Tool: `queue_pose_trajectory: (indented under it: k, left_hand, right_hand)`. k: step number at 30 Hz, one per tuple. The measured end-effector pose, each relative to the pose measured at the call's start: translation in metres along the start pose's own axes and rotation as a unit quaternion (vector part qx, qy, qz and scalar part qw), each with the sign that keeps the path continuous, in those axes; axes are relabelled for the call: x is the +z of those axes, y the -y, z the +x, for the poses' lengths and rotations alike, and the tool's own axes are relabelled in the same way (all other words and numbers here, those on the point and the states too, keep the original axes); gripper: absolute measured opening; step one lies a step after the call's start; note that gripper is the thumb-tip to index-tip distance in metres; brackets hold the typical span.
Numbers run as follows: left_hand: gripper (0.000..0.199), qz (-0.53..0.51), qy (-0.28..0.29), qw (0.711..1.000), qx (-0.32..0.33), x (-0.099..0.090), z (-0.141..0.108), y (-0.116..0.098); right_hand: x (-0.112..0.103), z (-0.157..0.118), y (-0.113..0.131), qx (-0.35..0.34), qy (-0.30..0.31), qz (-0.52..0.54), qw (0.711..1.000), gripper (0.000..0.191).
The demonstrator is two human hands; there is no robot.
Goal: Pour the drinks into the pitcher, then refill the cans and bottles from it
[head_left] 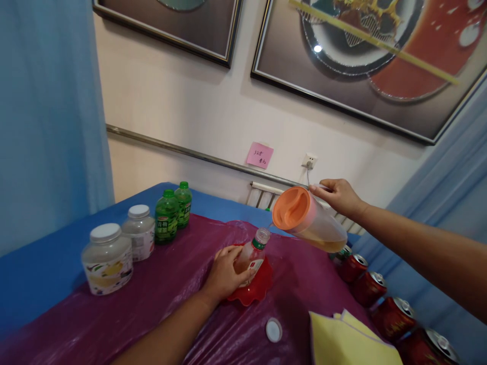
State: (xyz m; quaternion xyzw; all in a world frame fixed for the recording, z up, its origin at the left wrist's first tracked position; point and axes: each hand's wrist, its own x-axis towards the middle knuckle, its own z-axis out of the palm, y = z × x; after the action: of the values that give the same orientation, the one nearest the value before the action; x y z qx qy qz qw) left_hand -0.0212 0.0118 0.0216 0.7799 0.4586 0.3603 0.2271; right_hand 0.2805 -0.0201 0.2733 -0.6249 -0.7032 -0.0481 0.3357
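Note:
My left hand (227,274) is wrapped round a clear bottle (255,252) with a green neck band, its mouth uncapped. The bottle leans slightly to the right over a red scalloped dish (264,280). In my right hand (338,196) is the handle of a translucent pitcher (317,230) with an orange lid (292,208). Tilted far over to the left, the pitcher holds some yellowish liquid, and its spout is close to the bottle's mouth. A thin stream seems to come from the spout. Near the dish lies a white cap (274,330).
White-lidded jars (107,261) and green bottles (166,217) line the left side. Several red cans (393,318) run along the right edge, beside folded yellow cloths (350,339). A purple plastic sheet (160,299) covers part of the blue table.

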Motion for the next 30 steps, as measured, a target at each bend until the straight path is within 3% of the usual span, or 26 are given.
queue_pose_trajectory:
  k: [30]
  left_hand:
    - [0.059, -0.006, -0.008, 1.0, 0.008, 0.0013, -0.0009, 0.002]
  right_hand:
    - [-0.001, -0.0019, 0.0023, -0.01, 0.004, 0.004, 1.0, 0.065]
